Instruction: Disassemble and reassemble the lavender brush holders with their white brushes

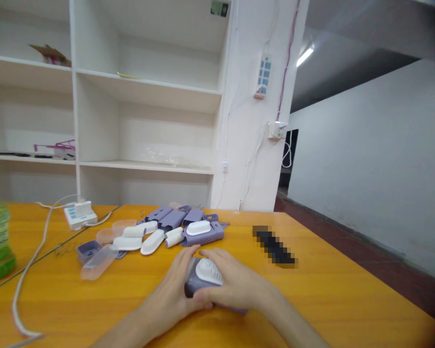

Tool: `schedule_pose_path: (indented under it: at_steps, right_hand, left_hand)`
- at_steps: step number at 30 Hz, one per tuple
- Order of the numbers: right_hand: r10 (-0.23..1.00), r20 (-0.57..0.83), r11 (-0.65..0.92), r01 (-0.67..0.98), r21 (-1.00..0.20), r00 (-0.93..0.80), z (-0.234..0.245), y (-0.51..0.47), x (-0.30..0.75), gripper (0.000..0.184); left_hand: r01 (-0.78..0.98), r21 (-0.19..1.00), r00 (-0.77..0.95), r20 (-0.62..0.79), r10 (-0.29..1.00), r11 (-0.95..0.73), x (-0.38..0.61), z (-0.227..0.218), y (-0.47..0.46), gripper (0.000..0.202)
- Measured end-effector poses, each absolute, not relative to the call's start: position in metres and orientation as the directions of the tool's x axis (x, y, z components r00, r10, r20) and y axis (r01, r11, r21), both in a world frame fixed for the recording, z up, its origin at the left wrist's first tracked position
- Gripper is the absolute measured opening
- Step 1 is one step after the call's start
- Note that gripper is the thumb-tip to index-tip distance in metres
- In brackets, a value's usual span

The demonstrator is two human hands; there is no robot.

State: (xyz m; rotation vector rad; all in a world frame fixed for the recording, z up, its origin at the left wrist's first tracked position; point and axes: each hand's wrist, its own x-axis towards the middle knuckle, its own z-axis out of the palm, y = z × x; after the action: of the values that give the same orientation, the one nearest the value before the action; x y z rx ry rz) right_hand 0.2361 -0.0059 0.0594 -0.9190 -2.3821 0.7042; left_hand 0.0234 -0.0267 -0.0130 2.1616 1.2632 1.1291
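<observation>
Left hand [170,287] and right hand [237,280] at six o'clock on the desk [333,295], fingers [184,257] of both curled round the purple casing [193,279], ribbed white piece [208,271] uppermost; casing judged light, stiff, smooth plastic, best held by its side walls.

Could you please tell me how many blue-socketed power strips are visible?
2: one power strip lies on the table, at left; another power strip is on the wall.
</observation>
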Motion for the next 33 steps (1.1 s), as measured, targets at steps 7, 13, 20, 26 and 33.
schedule_pose_path:
  at_steps: [7,13,20,26,33]
  right_hand:
    - [0.875,0.083,0.481,0.835,-0.268,-0.477,0.071,-0.013,0.257,0.069]
    - [0.992,0.123,0.026,0.99,-0.137,-0.009,0.066,0.019,0.277,0.062]
    - [0.947,0.313,-0.031,0.989,-0.147,0.076,0.06,0.049,0.29,0.072]
    - [0.961,0.273,0.075,0.992,-0.104,-0.044,0.051,0.05,0.3,0.059]
    - [0.901,0.425,0.159,0.979,-0.129,-0.091,0.024,0.084,0.298,0.029]
  left_hand:
    - [0.619,0.592,0.299,0.429,0.852,-0.516,0.009,-0.023,-0.023,0.08]
    - [0.669,0.561,0.27,0.427,0.863,-0.487,0.011,-0.025,-0.021,0.07]
    - [0.702,0.52,0.276,0.431,0.859,-0.486,0.01,-0.034,-0.017,0.067]
    - [0.698,0.517,0.286,0.432,0.855,-0.496,0.012,-0.03,-0.02,0.065]
    - [0.699,0.524,0.292,0.412,0.863,-0.487,0.012,-0.031,-0.02,0.064]
